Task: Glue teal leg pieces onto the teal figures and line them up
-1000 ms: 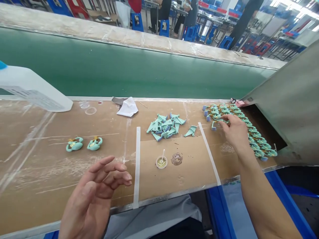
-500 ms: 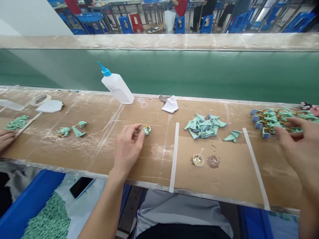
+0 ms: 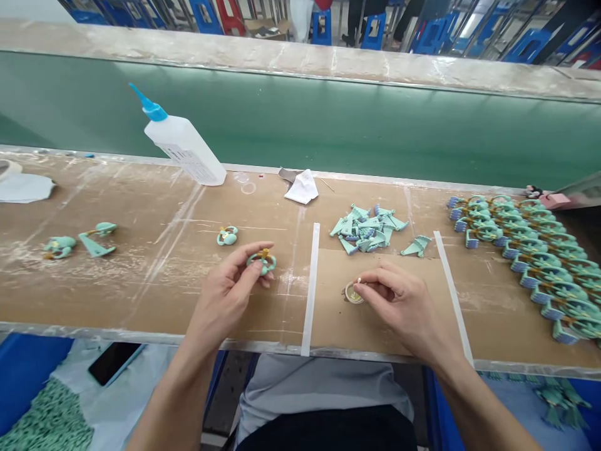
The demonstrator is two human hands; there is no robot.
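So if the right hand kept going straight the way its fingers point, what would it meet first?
Probably the small yellowish cup, just ahead of the right hand; depth hides whether they already touch.

And here's your left hand (image 3: 229,295) gripping a teal plastic piece (image 3: 261,263) with a yellow top, right above the wooden bench (image 3: 141,294)! Your right hand (image 3: 399,302) pinches a thin white-tipped stick (image 3: 359,280) just over a small round cup (image 3: 353,293). Another teal piece (image 3: 227,236) sits close by your left hand. Past the white tape strip (image 3: 310,288), there's a heap of teal parts (image 3: 369,228), and long rows of assembled pieces (image 3: 539,269) run off to your right!
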